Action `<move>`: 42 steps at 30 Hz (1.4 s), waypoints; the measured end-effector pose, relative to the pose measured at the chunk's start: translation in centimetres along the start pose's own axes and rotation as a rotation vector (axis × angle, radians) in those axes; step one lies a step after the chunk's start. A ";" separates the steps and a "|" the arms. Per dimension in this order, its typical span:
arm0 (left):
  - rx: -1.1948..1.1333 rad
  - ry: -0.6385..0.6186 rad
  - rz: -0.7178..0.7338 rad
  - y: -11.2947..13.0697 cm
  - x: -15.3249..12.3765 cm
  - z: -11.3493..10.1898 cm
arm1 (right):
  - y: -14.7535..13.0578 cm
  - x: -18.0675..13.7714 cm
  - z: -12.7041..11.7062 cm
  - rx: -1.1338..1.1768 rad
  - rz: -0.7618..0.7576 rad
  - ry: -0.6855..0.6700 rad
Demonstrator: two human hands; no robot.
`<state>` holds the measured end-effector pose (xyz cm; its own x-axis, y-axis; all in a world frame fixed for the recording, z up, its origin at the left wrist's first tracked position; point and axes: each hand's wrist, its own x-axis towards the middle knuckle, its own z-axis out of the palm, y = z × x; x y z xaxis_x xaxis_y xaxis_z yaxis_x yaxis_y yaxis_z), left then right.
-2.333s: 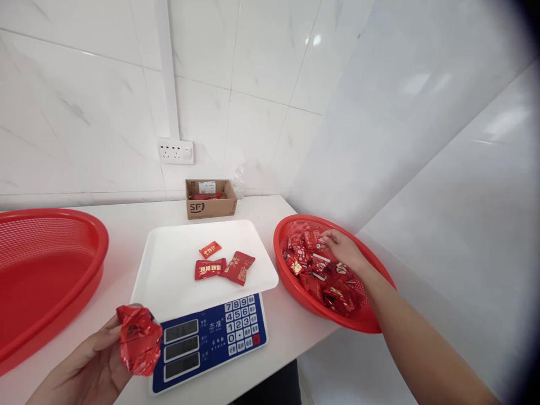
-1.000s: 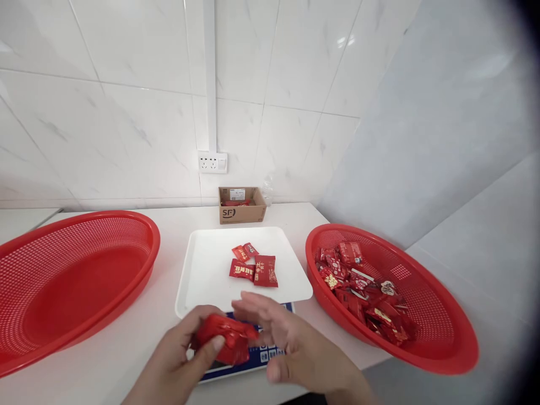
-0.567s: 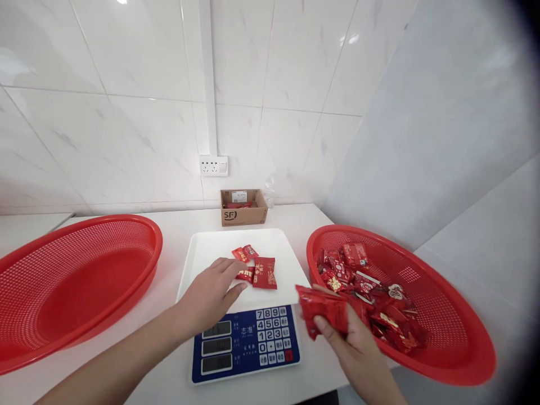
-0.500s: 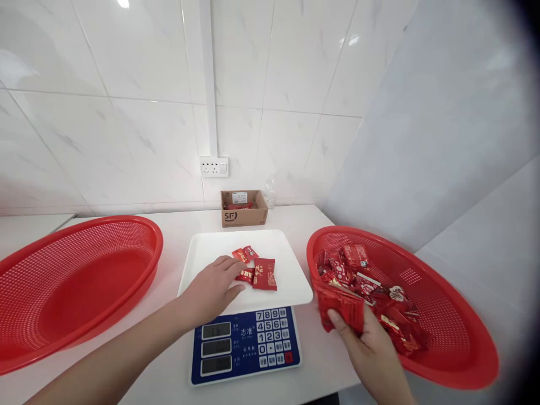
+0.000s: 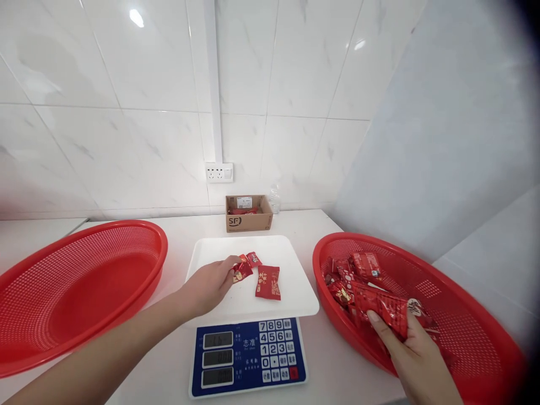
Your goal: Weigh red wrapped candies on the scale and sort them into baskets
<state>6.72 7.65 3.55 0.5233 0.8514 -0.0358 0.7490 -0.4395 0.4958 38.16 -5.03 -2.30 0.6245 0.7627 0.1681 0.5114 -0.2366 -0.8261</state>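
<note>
My left hand (image 5: 211, 286) is over the white weighing pan (image 5: 291, 301) of a scale, its fingers closed on a small red snack packet (image 5: 243, 271). Close by on the pan lie a larger red packet (image 5: 268, 283) with gold lettering and a little red packet (image 5: 253, 259). At the right, my right hand (image 5: 417, 360) grips a shiny red snack packet (image 5: 382, 309), thumb on top; whether more are behind it I cannot tell. It is above the right red basket (image 5: 476, 315), where several red packets (image 5: 365, 262) lie in a heap.
The scale's blue keypad panel (image 5: 248, 360) faces me below the pan. On the left stands another red perforated basket (image 5: 97, 292). Behind the pan are a cardboard box (image 5: 250, 223) with red packets inside and a clear plastic object (image 5: 274, 198) against the tiled wall.
My right hand has moved right with its packet, from the basket's near rim to over the heap. My left fingers have closed on a small packet, shifting it away from the larger one.
</note>
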 end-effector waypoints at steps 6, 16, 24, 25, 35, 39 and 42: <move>-0.214 -0.032 -0.066 -0.6 0.9 0.7 | 0.4 0.1 0.1 0.021 -0.026 -0.011; -0.154 -0.090 -0.068 -0.4 1.1 0.9 | 0.3 -0.1 0.3 0.026 -0.045 -0.031; -0.152 -0.151 -0.092 -0.4 0.9 0.8 | 0.0 -0.1 0.4 0.019 -0.073 -0.035; -0.149 -0.156 -0.098 -0.4 1.0 0.8 | 0.0 -0.2 0.4 0.019 -0.071 -0.032; -0.033 -0.142 -0.080 -0.9 1.5 1.3 | 0.4 -0.2 0.4 0.026 -0.047 -0.029; -0.012 -0.119 -0.054 -1.2 1.8 1.3 | 0.5 -0.1 0.4 -0.003 -0.043 -0.018; 0.037 -0.083 -0.009 -1.3 2.0 1.3 | 0.4 -0.1 0.3 -0.018 -0.061 -0.014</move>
<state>7.32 9.50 1.69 0.5474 0.8292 -0.1125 0.7674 -0.4438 0.4628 38.10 -4.99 -2.83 0.5838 0.7841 0.2105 0.5587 -0.1999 -0.8049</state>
